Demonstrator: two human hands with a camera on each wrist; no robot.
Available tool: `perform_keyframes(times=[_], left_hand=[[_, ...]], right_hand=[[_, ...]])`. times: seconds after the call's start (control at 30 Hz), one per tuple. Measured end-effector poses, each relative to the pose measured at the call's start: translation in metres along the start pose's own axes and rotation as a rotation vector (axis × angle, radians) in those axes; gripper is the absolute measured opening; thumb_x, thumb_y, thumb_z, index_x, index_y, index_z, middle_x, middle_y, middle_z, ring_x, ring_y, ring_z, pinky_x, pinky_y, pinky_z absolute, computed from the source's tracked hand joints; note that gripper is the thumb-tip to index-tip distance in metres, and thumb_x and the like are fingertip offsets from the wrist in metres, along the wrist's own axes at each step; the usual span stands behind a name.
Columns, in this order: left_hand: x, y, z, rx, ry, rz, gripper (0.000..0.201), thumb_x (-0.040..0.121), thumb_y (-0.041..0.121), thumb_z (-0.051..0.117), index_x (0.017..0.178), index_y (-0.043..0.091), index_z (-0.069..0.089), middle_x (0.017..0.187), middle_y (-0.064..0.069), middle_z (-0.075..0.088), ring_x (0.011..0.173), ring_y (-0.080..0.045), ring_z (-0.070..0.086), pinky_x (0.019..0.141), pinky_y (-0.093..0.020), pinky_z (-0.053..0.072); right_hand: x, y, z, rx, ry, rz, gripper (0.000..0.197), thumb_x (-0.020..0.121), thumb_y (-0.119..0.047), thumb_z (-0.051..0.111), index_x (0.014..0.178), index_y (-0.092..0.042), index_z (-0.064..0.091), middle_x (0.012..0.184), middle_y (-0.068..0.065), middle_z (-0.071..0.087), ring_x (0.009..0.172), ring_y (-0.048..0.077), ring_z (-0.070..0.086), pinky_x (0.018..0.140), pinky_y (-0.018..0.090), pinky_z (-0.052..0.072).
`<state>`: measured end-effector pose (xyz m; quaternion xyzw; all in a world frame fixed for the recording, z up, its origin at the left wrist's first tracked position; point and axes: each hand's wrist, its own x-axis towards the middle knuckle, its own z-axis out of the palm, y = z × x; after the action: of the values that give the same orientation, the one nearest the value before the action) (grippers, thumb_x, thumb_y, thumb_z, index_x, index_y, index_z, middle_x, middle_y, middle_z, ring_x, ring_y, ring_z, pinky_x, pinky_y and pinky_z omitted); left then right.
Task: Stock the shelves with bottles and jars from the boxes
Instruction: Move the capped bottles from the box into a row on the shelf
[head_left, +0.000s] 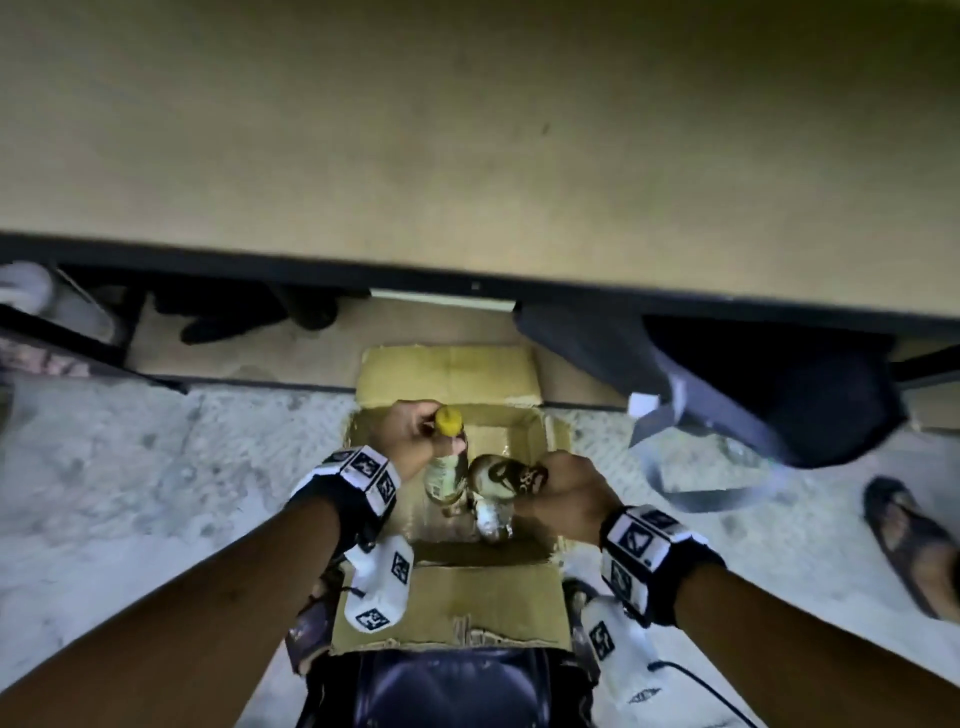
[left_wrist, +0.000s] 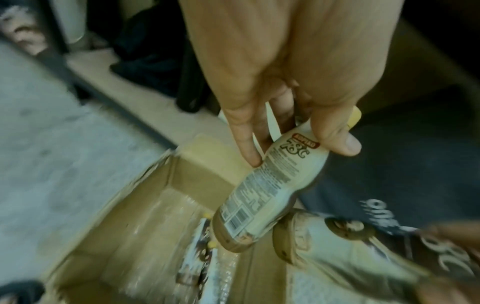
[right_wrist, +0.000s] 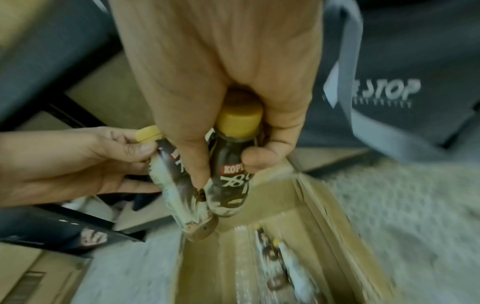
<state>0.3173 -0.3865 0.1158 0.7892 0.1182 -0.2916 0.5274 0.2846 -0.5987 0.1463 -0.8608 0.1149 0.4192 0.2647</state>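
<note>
An open cardboard box (head_left: 530, 431) stands on the floor below me. My left hand (head_left: 441, 439) grips the neck of a coffee bottle (head_left: 445, 480) with a yellow cap (head_left: 449, 421), held upright over the box. The left wrist view shows the fingers and thumb of that hand (left_wrist: 298, 152) pinching the bottle (left_wrist: 259, 195) just under the cap. My right hand (head_left: 545, 480) grips a second coffee bottle (head_left: 501, 475) beside the first. Seen from the right wrist, that hand (right_wrist: 228, 168) wraps round the bottle's (right_wrist: 230, 185) neck below a yellow cap (right_wrist: 239, 121). More wrapped bottles (right_wrist: 272, 259) lie inside the box (right_wrist: 311, 216).
A tan shelf board (head_left: 467, 156) with a dark front edge runs across above the box. A dark bag (head_left: 769, 395) with grey handles sits to the right. Dark items (head_left: 234, 317) lie on the low shelf behind. A sandalled foot (head_left: 914, 551) stands on the grey floor at right.
</note>
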Motion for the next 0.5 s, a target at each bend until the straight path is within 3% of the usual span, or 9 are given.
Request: perform_keyframes(times=[0.07,0.13,0.2,0.3,0.37,0.5], left_hand=[[-0.028,0.051,-0.014,0.058,-0.085,0.085,0.022,0.07,0.011,0.082,0.084,0.024,0.072,0.084,0.004,0.072,0.081,-0.015,0.065,0.085,-0.036,0.054],[-0.06,0.102,-0.03,0.086,-0.148,0.151,0.025,0.065,0.025,0.084,0.087,0.026,0.073,0.089,0.006,0.074,0.089,-0.019,0.068,0.093,-0.045,0.051],[-0.094,0.155,-0.045,0.093,-0.189,0.204,0.034,0.065,0.027,0.084,0.096,0.021,0.074,0.094,0.004,0.075,0.094,-0.02,0.069,0.096,-0.047,0.05],[-0.144,0.24,-0.064,0.064,-0.211,0.325,0.03,0.071,0.01,0.083,0.099,0.009,0.072,0.091,-0.002,0.073,0.083,-0.017,0.067,0.095,-0.04,0.05],[-0.177,0.292,-0.078,0.041,-0.224,0.409,0.027,0.073,0.004,0.081,0.097,0.005,0.07,0.089,-0.006,0.07,0.081,-0.016,0.061,0.09,-0.039,0.049],[-0.235,0.393,-0.104,0.063,-0.215,0.655,0.031,0.071,0.021,0.083,0.096,0.007,0.073,0.094,-0.012,0.072,0.084,-0.014,0.062,0.091,-0.044,0.051]], right_hand=[[-0.05,-0.024,-0.04,-0.032,0.053,-0.087,0.023,0.074,-0.036,0.077,0.086,-0.021,0.064,0.082,-0.004,0.066,0.074,0.012,0.061,0.054,0.019,0.042],[-0.102,-0.048,-0.081,-0.072,0.114,-0.171,0.019,0.074,-0.029,0.078,0.088,-0.022,0.066,0.079,-0.007,0.065,0.072,0.011,0.062,0.05,0.015,0.037],[-0.151,-0.07,-0.121,-0.088,0.177,-0.245,0.025,0.072,-0.026,0.08,0.094,-0.02,0.069,0.079,-0.007,0.068,0.072,0.01,0.064,0.054,0.015,0.042],[-0.22,-0.096,-0.18,-0.035,0.305,-0.349,0.044,0.065,-0.027,0.083,0.106,-0.023,0.068,0.091,-0.007,0.072,0.083,0.011,0.067,0.073,0.025,0.054],[-0.264,-0.112,-0.216,0.117,0.386,-0.43,0.047,0.06,-0.024,0.087,0.102,-0.023,0.067,0.091,-0.006,0.072,0.084,0.012,0.067,0.078,0.031,0.056],[-0.348,-0.143,-0.281,0.379,0.539,-0.641,0.038,0.061,-0.017,0.091,0.091,-0.016,0.069,0.087,0.0,0.074,0.078,0.009,0.065,0.078,0.032,0.054]])
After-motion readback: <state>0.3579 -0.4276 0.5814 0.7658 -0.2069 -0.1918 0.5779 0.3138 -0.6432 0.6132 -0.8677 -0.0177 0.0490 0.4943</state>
